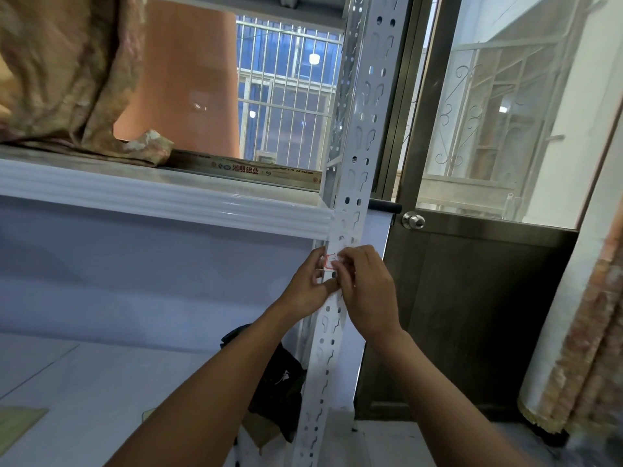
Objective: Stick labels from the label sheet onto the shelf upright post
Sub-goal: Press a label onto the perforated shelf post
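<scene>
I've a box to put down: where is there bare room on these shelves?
Free: the upper shelf, its front strip between cloth and post, before the long box; the lower shelf left of the dark bag. Crowded: the post where left hand and right hand hold the label.

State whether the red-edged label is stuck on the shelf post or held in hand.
Held: left hand and right hand pinch the label against the shelf upright post; sticking unclear.
</scene>
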